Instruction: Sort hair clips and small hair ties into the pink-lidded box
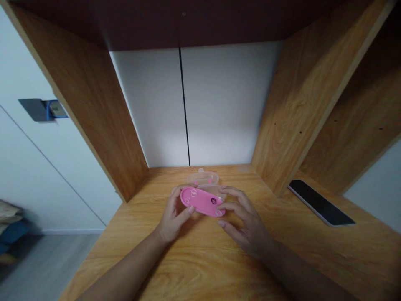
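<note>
My left hand grips the left end of a pink oval tray, thumb on its near edge and fingers behind. The tray is tilted, its face toward me. On it are several small thin loops: pale loops at the left, a dark loop and a white loop at the right. My right hand is at the tray's right end with fingers apart; a fingertip touches the tray near the white loop. Behind the tray, a clear plastic case lies open on the wooden surface, partly hidden.
The wooden desktop lies between a left wooden panel and a right wooden panel, with a dark shelf overhead. A phone-like dark slab lies at the right. A wall box with blue wires is at the left.
</note>
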`<state>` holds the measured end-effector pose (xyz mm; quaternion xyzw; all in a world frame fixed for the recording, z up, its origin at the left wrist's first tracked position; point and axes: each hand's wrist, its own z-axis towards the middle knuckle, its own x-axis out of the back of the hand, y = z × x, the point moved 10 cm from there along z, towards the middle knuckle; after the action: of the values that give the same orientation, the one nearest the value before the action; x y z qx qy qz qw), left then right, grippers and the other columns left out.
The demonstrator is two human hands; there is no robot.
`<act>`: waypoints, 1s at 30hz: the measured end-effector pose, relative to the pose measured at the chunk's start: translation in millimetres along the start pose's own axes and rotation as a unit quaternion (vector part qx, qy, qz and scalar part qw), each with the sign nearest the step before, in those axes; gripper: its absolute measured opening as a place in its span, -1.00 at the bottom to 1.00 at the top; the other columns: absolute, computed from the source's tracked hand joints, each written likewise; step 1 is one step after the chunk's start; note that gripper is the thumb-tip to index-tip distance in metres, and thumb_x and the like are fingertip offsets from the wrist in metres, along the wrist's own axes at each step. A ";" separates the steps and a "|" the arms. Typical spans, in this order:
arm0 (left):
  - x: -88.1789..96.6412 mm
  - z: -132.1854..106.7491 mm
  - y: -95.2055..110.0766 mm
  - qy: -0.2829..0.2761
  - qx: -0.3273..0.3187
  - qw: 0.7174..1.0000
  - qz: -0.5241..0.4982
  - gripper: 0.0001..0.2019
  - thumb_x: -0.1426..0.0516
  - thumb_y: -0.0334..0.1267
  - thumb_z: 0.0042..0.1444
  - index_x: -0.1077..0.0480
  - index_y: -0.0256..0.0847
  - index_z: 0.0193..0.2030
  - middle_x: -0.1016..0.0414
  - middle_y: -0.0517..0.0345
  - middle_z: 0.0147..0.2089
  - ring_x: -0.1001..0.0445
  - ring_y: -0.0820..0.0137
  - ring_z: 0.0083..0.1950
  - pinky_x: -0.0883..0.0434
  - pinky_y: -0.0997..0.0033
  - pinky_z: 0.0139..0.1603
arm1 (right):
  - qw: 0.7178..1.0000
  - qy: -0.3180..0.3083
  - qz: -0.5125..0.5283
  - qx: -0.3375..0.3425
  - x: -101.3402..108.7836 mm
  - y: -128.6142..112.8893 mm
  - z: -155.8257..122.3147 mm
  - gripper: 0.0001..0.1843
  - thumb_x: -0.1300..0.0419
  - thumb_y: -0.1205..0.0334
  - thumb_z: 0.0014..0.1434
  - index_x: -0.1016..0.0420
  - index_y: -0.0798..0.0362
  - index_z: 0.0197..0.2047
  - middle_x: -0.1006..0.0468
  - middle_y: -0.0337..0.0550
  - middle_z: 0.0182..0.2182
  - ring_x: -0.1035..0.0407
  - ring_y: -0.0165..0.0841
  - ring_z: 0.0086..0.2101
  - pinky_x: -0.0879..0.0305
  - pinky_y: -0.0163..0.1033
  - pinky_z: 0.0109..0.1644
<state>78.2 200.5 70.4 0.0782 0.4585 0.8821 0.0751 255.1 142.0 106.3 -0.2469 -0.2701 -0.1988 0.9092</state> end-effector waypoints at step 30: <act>77.3 -6.8 -68.1 0.361 0.205 0.852 -0.320 -0.42 0.18 0.19 0.29 -0.37 -0.24 0.03 -0.51 0.04 -0.41 -0.59 0.14 -0.42 -0.55 -0.13 -0.22 | 0.993 -0.025 -0.037 -0.107 -8.9 43.6 -5.5 -0.70 -0.13 0.23 0.32 -0.35 -0.07 0.11 -0.30 -0.01 0.17 -0.22 -0.12 0.21 -0.22 0.12 0.28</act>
<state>5.5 249.6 16.0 -0.3834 0.6233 0.6614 0.1644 271.9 175.8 82.1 -0.3379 -0.2790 -0.2539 0.8623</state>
